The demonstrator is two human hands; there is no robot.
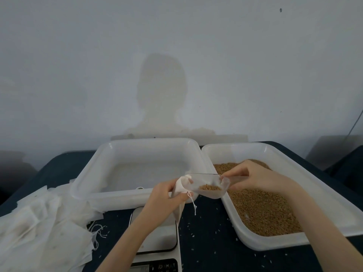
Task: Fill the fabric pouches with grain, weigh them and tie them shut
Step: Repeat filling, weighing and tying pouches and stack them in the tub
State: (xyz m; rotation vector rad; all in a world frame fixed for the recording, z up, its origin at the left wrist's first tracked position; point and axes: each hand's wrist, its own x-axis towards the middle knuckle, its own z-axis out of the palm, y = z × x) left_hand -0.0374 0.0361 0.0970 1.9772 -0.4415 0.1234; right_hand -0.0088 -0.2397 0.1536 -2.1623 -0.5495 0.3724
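Note:
My left hand (164, 199) grips a small white fabric pouch (180, 190) by its open mouth, above the scale; its drawstring (193, 204) dangles down. My right hand (255, 178) holds the handle of a clear plastic scoop (208, 185), whose spout touches the pouch mouth. A little brown grain (209, 187) lies inside the scoop. The white tray (318, 191) on the right holds a bed of brown grain (261, 209). Beneath my left forearm sits a white digital scale (161, 240).
An empty white tray (137, 152) stands at the back centre. A pile of flat white pouches (41, 226) with strings lies at the left. Stray grains dot the dark blue table (208, 242). A pale wall rises behind.

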